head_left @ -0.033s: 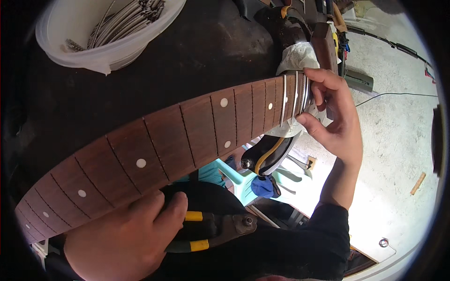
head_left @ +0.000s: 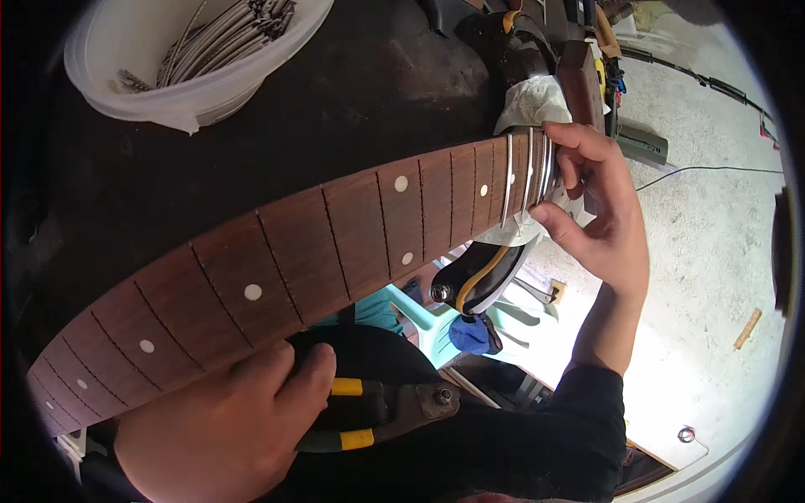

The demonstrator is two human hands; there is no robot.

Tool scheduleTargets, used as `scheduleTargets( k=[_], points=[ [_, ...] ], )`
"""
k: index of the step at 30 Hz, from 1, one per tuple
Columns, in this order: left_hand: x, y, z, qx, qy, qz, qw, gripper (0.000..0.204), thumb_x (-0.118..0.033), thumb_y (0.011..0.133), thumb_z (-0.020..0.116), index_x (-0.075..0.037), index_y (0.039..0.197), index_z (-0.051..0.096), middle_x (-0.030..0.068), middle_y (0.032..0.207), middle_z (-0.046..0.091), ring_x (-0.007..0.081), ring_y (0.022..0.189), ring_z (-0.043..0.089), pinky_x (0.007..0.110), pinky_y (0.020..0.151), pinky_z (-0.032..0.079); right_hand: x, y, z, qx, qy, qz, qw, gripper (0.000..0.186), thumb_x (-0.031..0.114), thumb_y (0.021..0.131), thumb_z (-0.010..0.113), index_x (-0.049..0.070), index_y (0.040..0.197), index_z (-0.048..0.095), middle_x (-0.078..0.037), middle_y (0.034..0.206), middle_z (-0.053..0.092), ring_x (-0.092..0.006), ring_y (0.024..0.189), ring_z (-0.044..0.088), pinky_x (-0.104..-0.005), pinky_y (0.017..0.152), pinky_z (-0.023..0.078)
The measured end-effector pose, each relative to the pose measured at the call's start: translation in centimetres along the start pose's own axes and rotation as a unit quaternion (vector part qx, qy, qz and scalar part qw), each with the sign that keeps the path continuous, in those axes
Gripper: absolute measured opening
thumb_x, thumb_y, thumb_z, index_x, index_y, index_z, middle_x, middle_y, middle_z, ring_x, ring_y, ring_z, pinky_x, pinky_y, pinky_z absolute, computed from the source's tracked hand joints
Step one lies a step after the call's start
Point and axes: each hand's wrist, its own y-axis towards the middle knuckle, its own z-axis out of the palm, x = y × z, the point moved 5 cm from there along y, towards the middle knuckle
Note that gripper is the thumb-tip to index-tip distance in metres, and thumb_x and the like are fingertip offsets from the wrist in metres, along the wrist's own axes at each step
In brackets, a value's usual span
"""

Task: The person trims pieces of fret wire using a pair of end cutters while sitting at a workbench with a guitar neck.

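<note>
A dark wooden fretboard (head_left: 360, 226) with white dot inlays and cut slots runs from the lower left to the upper right. Several silver fret wires (head_left: 508, 180) lie across its far right end. My right hand (head_left: 599, 197) reaches over that end, its index fingertip at one end of a fret wire and its thumb at the other. Below the fretboard's near edge is my left hand (head_left: 231, 419), fingers curled, partly hidden by the board. Cutting pliers (head_left: 411, 411) with yellow and dark green handles extend rightward from it; the handle ends are hidden behind the hand.
A translucent plastic tub (head_left: 101, 92) holding many cut fret wires (head_left: 226, 42) stands on the dark bench (head_left: 335, 101). Crumpled white paper (head_left: 535, 102) lies beneath the fretboard's end. Lower down are a pale green plastic stool (head_left: 432, 323) and a blue cloth-like item (head_left: 471, 334).
</note>
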Motion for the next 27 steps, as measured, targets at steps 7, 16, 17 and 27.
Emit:
scheduleTargets(
  k=[7,16,17,27],
  points=[
    [-0.1,0.0,0.3,0.037,0.008,-0.023,0.999,0.054,-0.022,0.084,0.089,-0.006,0.132,0.071,0.0043,0.090,0.061,0.0165,0.068,0.063,0.033,0.060,0.049,0.8,0.1,-0.1,0.008,-0.051,0.005,0.999,0.071,0.000,0.079,0.088,0.004,0.146,0.064,-0.002,0.100,0.053,-0.0145,0.087,0.051,-0.0305,0.075,0.044],
    [-0.2,0.2,0.3,0.031,0.035,-0.016,0.999,0.053,-0.024,0.084,0.090,-0.006,0.131,0.073,0.0047,0.090,0.062,0.0153,0.066,0.063,0.032,0.058,0.049,3.4,-0.3,0.5,-0.012,-0.169,-0.041,0.985,0.070,-0.001,0.081,0.086,0.003,0.148,0.066,-0.011,0.100,0.056,-0.0269,0.088,0.057,-0.0378,0.079,0.050],
    [-0.3,0.2,0.3,0.030,0.036,-0.016,0.999,0.053,-0.024,0.084,0.090,-0.006,0.131,0.073,0.0047,0.090,0.062,0.0153,0.066,0.063,0.032,0.058,0.049,3.6,-0.5,0.6,-0.023,-0.176,-0.034,0.984,0.070,-0.003,0.082,0.084,0.004,0.149,0.066,-0.012,0.100,0.056,-0.0278,0.089,0.058,-0.0382,0.080,0.051],
    [-0.1,0.3,0.3,0.026,0.021,-0.013,0.999,0.054,-0.024,0.083,0.090,-0.005,0.130,0.073,0.0066,0.089,0.062,0.0190,0.071,0.065,0.035,0.062,0.051,3.4,-1.8,1.9,-0.095,-0.164,-0.056,0.980,0.059,-0.010,0.085,0.080,0.000,0.142,0.072,-0.011,0.098,0.061,-0.0263,0.088,0.062,-0.0364,0.078,0.053]
  ],
)
